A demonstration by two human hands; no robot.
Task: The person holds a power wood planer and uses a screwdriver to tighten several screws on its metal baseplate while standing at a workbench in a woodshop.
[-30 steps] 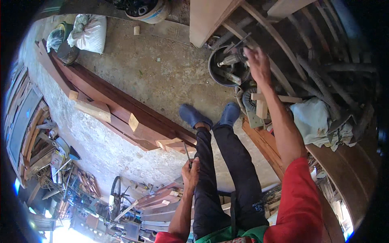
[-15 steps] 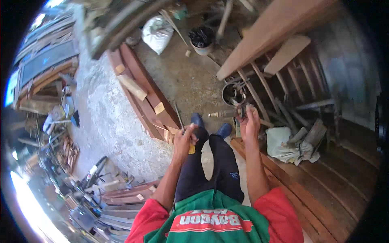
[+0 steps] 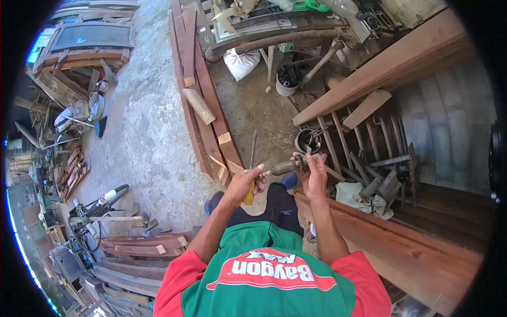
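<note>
Rotor (image 3: 283, 168) lies nearer me than the bucket (image 3: 297, 142), my right hand (image 3: 315, 177) pinching its geared end. My left hand (image 3: 245, 182), curled round a screwdriver (image 3: 253, 150), is now at its shaft tip; half a second ago it was well apart.

The floor (image 3: 145, 121) is hard and rough, with pale patches on the left. It looks browner and darker under the wooden table (image 3: 288, 38) at the far end. That table has legs and lots of stuff piled on top. On the right stands a grey wall (image 3: 449, 111) with faint lines — and bright bluish light (image 3: 24, 264) shines along the left edge.
</note>
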